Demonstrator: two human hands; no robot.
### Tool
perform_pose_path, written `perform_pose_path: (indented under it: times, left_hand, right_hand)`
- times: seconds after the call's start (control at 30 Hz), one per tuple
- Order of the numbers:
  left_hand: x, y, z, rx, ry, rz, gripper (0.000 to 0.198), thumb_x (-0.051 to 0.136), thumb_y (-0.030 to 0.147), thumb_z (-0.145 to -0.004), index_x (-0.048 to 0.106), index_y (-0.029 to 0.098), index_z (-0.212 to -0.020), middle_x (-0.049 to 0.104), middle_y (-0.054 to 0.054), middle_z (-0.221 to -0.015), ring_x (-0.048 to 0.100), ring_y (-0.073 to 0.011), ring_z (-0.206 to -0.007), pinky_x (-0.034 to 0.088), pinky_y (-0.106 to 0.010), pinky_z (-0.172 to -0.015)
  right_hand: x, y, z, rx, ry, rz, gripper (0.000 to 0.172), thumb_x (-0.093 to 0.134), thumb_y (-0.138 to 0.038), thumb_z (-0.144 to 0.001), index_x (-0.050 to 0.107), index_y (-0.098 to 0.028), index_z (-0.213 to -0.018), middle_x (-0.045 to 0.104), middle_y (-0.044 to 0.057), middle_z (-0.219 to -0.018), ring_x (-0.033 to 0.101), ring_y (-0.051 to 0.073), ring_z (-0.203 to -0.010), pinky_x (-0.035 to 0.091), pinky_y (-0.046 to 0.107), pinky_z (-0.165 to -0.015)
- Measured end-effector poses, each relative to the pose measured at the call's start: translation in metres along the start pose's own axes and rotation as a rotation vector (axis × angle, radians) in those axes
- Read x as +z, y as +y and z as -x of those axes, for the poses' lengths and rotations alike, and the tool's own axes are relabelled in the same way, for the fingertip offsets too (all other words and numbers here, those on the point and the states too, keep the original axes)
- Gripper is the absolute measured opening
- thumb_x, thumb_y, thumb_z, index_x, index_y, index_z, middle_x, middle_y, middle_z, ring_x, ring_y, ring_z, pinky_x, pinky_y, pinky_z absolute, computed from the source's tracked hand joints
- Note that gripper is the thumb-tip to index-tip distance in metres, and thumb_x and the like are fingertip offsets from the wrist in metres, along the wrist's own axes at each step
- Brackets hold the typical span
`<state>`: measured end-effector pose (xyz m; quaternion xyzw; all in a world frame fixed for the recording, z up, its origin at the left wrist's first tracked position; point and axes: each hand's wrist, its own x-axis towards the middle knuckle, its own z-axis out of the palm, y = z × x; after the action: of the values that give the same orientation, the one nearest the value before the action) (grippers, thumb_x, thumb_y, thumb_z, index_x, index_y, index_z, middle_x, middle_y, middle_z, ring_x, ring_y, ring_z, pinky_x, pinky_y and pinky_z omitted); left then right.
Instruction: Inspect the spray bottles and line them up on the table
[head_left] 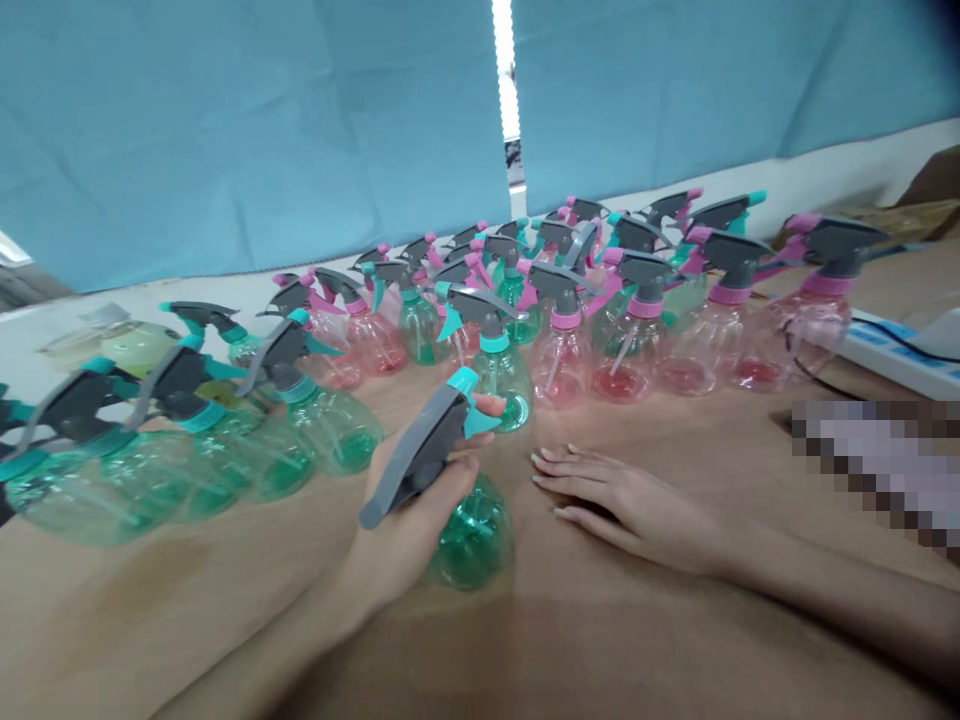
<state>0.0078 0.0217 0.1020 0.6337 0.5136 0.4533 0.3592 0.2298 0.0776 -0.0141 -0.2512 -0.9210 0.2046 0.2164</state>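
Observation:
My left hand [420, 500] is wrapped round the neck of a green spray bottle [474, 535] with a grey and turquoise spray head. This bottle tilts a little, its nozzle pointing away from me; whether its base touches the table cannot be made out. Flat on the table to its right lies my right hand [607, 495], fingers stretched out and holding nothing. Just beyond both hands stands another green spray bottle [502, 385]. A pink spray bottle [562, 365] is close beside that one.
Several green spray bottles [337, 425] stand in a row at the left. Pink and green ones crowd the back and right, among them a pink bottle [694, 350]. A white power strip [900, 355] with a black cable lies at the right. Blue sheeting [262, 130] hangs behind the wooden table [600, 640].

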Motion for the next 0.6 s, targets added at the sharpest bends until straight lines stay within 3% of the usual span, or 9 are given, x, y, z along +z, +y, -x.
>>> perform_pose_path:
  times: [0.17,0.33,0.6]
  left_hand:
    - [-0.002,-0.004,0.000,-0.019,0.020,-0.023,0.025,0.057,0.022,-0.077,0.070,0.027,-0.098,0.073,0.001,-0.084,0.066,-0.0222,-0.099,0.049,-0.034,-0.093]
    - [-0.003,-0.011,0.002,-0.079,0.038,-0.036,0.024,0.058,0.026,-0.079,0.069,0.026,-0.100,0.067,0.002,-0.070,0.063,-0.0181,-0.068,0.051,-0.030,-0.069]
    - [-0.005,-0.013,0.006,-0.085,0.042,-0.031,0.017,0.059,0.028,-0.079,0.070,0.026,-0.091,0.071,0.000,-0.093,0.062,-0.0184,-0.079,0.047,-0.033,-0.079]
  right_hand:
    - [0.000,-0.001,0.000,-0.001,-0.008,0.004,0.042,0.046,-0.034,-0.099,0.050,-0.024,-0.139,0.049,0.004,-0.145,0.041,0.021,-0.137,0.030,0.043,-0.116]
    - [-0.001,-0.001,0.000,-0.004,-0.013,0.006,0.042,0.045,-0.034,-0.099,0.050,-0.023,-0.139,0.049,0.004,-0.145,0.041,0.021,-0.136,0.029,0.043,-0.116]
    - [-0.002,-0.001,0.000,0.004,-0.028,0.037,0.042,0.043,-0.035,-0.099,0.051,-0.021,-0.138,0.047,0.005,-0.146,0.040,0.020,-0.137,0.030,0.042,-0.116]
